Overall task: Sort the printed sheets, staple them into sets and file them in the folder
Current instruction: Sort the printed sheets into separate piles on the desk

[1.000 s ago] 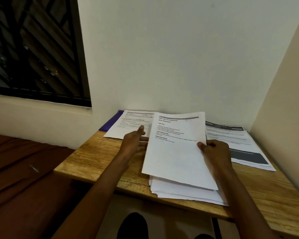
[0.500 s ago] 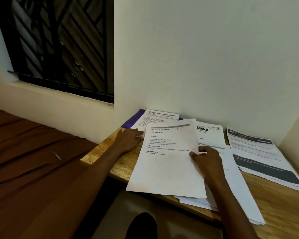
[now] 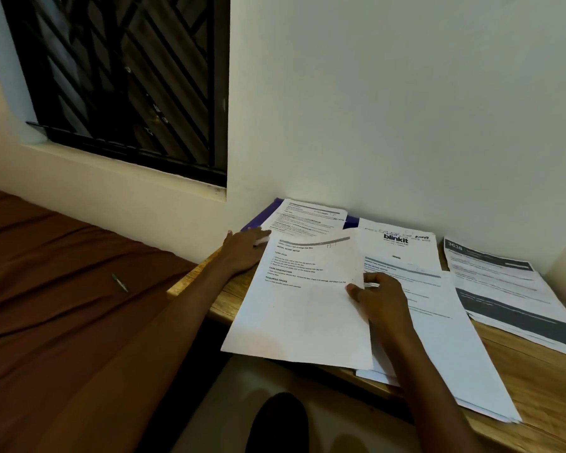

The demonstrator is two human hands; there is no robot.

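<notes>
The right hand (image 3: 381,297) pinches the right edge of a printed sheet (image 3: 303,302), thumb on top and fingers (image 3: 371,285) curled under the edge. This sheet carries a grey header bar and short blocks of text in its upper half. It is tilted, and its near edge overhangs the front edge of the wooden counter (image 3: 536,380).

The left hand (image 3: 242,251) lies flat at the counter's far left corner with its fingers straight, the fingertips touching the edge of a far-left sheet (image 3: 309,219). That sheet rests on a purple folder (image 3: 258,220), which lies against the wall with only its left edge and a strip at the right showing.

Under and to the right of the held sheet lies a loose stack of white sheets (image 3: 451,348), fanned out and running towards the counter's near edge. Behind it, a sheet headed "blinkit" (image 3: 397,245) lies flat near the wall. At the far right, a separate pile of sheets with dark bands (image 3: 510,295) lies near the corner of the walls, just beside the white stack.

To the left of the counter is a bed with a brown cover (image 3: 62,289), and a pen (image 3: 120,282) lies on it, well apart from the papers. A barred window (image 3: 125,80) sits in the wall above the bed.
</notes>
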